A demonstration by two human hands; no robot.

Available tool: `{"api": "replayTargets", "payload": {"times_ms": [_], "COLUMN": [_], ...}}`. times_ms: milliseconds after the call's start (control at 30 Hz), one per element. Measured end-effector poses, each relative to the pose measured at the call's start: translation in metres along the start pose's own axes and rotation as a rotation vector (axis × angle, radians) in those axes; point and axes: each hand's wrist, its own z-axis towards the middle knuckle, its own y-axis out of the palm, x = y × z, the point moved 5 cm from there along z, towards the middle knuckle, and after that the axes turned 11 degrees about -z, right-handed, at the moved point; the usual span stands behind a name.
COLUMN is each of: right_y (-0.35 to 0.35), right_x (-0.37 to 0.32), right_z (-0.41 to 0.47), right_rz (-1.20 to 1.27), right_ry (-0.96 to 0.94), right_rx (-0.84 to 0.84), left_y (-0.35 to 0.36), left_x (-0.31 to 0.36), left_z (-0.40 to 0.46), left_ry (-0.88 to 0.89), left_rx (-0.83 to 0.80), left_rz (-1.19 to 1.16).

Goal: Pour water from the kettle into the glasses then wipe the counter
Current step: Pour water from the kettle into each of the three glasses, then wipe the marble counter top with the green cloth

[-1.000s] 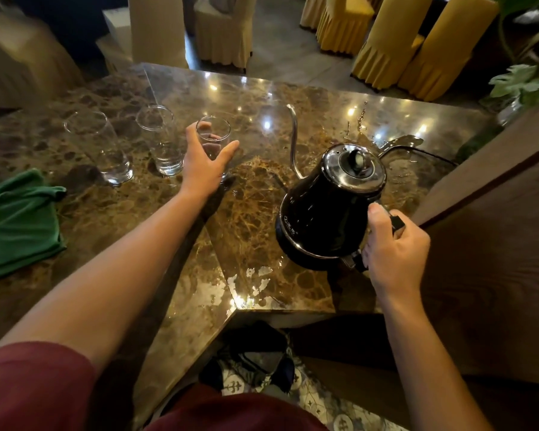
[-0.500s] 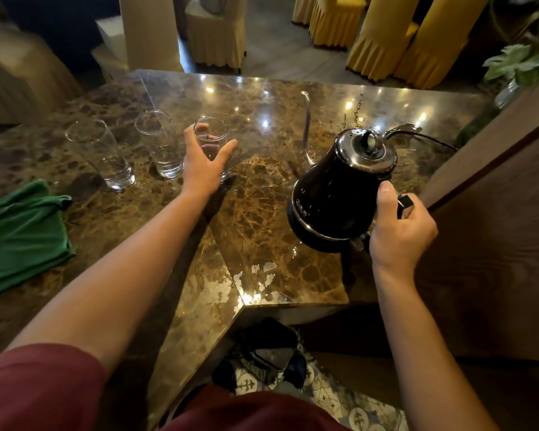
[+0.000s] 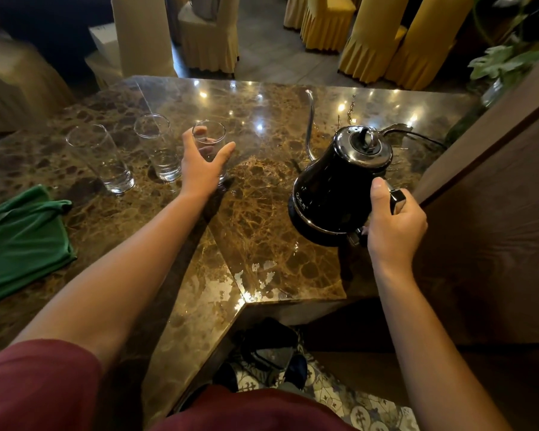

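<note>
Three tall clear glasses stand in a row on the brown marble counter (image 3: 255, 231). The left glass (image 3: 101, 160) and the middle glass (image 3: 159, 147) each hold a little water at the bottom. My left hand (image 3: 201, 168) wraps around the right glass (image 3: 209, 138), thumb on its right side, fingers behind it. My right hand (image 3: 392, 223) grips the handle of the black gooseneck kettle (image 3: 336, 188), which is held just above the counter with its thin spout (image 3: 309, 122) pointing away from me. A folded green cloth (image 3: 19, 241) lies at the counter's left edge.
A dark wooden wall panel (image 3: 498, 213) rises close on the right of the kettle. The kettle's base and black cord (image 3: 417, 135) sit behind it. A green plant (image 3: 504, 57) is at the far right. Covered chairs (image 3: 374, 35) stand beyond the counter.
My right hand has lifted the kettle and swung it so the spout points away from me. My left hand stays on the right glass.
</note>
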Motion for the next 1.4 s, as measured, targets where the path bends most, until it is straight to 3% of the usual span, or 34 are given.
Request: {"api": "replayTargets", "payload": {"times_ms": [300,400,467,600,800,933,1033,1200,1400], "right_y": [-0.007,-0.018,-0.015,0.018,0.08,0.134,0.177,0.247,0.326], "right_x": [-0.008,-0.029,-0.048,-0.071,-0.075,-0.088,-0.103,-0.141,-0.193], "right_z": [-0.01,-0.023,-0.038,-0.069,-0.102,-0.138,-0.176,-0.234,-0.272], "right_rz": [-0.09,-0.136,-0.112,0.044,-0.022,-0.144,-0.225,-0.297,-0.292], "right_ry": [0.006,-0.247,-0.461,-0.657,-0.805,-0.93,-1.001,-1.0,-0.852], "right_rx": [-0.001,0.201,0.217,-0.062,-0.476,-0.797,-0.999,-1.164,-1.147], "left_y": [-0.001,-0.005,-0.012,-0.043,-0.125,-0.198,-0.259,-0.349,-0.413], "left_x": [0.008,0.016,0.017,0.019,0.03,0.022,0.016,0.008,-0.016], "left_z": [-0.016,-0.045,-0.073,-0.119,-0.178,-0.228,-0.258,-0.268,-0.216], "left_ry": [-0.035,-0.002,0.022,0.136,0.266,0.217,0.072,-0.072,-0.141], "left_rx": [-0.023,-0.014,-0.014,-0.005,0.172,0.292,0.397,0.54,0.43], "left_rz": [0.079,0.121,0.144,0.278,0.643,0.832,0.848,0.852,0.952]}}
